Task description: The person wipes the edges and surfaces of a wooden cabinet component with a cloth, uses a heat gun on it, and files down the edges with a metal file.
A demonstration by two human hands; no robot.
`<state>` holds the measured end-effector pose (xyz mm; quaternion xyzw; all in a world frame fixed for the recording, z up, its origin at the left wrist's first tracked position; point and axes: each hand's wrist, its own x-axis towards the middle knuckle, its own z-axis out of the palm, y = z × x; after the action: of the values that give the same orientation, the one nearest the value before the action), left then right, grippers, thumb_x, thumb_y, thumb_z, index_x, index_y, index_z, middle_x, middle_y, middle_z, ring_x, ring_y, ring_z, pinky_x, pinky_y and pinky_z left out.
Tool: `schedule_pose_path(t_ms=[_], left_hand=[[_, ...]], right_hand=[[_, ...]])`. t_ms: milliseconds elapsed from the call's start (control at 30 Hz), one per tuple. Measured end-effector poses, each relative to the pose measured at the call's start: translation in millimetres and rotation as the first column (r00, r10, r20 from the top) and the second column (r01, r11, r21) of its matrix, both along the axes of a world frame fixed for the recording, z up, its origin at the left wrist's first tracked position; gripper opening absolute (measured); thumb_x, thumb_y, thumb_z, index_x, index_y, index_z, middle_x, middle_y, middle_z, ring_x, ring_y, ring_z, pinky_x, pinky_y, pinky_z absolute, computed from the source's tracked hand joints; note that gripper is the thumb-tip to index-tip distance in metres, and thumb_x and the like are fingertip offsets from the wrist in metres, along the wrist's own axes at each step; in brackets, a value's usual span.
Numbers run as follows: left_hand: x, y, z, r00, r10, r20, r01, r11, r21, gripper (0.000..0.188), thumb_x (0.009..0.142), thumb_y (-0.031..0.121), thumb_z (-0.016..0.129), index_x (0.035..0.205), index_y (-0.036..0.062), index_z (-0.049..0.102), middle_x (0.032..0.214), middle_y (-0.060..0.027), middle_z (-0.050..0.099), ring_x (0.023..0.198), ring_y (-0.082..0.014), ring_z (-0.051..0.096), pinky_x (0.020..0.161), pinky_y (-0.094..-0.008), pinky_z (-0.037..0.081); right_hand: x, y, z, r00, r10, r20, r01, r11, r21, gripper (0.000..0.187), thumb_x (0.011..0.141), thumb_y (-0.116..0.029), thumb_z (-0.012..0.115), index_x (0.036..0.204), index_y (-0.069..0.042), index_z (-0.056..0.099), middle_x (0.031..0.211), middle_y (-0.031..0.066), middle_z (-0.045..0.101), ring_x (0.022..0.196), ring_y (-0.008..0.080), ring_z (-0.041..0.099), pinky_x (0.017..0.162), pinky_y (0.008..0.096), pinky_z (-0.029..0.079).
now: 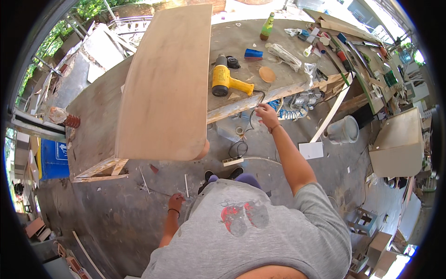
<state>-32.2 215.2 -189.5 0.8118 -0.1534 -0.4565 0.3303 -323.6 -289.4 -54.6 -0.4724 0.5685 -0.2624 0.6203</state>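
My right hand (pixel 267 115) is at the front edge of the workbench, its fingers closed around a black power cord (pixel 251 122). The cord runs up to the handle of a yellow heat gun (pixel 224 83) standing on the bench, and hangs down toward a white power strip (pixel 232 162) on the floor. Low beside my body, my left hand (pixel 175 202) is closed. A thin dark sliver shows by its fingers, too small to name. A large smooth wooden panel (pixel 167 83) with rounded corners lies on the bench, jutting past its front edge.
On the bench (pixel 232 35) are a green bottle (pixel 267 27), a blue sanding block (pixel 253 54), a round wooden disc (pixel 267 74) and a plastic-wrapped bundle (pixel 284 56). Below stand a compressor (pixel 304 99) and a white bucket (pixel 343 130). A cabinet-like box (pixel 397 144) stands right.
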Motion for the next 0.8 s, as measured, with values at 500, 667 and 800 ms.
schedule_pose_path(t_ms=[500,667,800], left_hand=[[-136,1,-9,0.986,0.093,0.141,-0.123,0.968,0.219,0.027,0.09,0.018,0.058,0.107,-0.0017,0.06,0.094,-0.0149,0.066,0.077,-0.0231,0.068,0.069,-0.034,0.055],[-209,-42,-20,0.953,-0.188,0.236,0.103,0.938,0.33,0.025,0.089,0.019,0.058,0.106,0.0013,0.061,0.095,-0.0148,0.066,0.079,-0.0246,0.067,0.07,-0.0354,0.055],[-245,-93,-13,0.939,-0.265,0.218,0.179,0.92,0.348,0.024,0.088,0.02,0.058,0.106,0.0037,0.061,0.096,-0.0148,0.066,0.08,-0.0258,0.066,0.07,-0.0365,0.054]], right_hand=[[81,-110,29,0.285,0.219,-0.933,-0.918,0.344,-0.2,0.051,0.07,-0.046,0.071,0.106,-0.012,0.064,0.113,0.0134,0.062,0.109,0.0296,0.057,0.092,0.0525,0.039],[59,-116,32,0.502,0.387,-0.773,-0.863,0.279,-0.421,0.041,0.068,-0.035,0.067,0.099,-0.008,0.064,0.105,0.0116,0.057,0.105,0.0316,0.052,0.087,0.0453,0.045],[-23,-124,73,0.637,0.511,-0.577,-0.763,0.31,-0.567,0.038,0.07,-0.027,0.067,0.099,-0.004,0.064,0.107,0.0148,0.055,0.106,0.0334,0.051,0.087,0.0436,0.045]])
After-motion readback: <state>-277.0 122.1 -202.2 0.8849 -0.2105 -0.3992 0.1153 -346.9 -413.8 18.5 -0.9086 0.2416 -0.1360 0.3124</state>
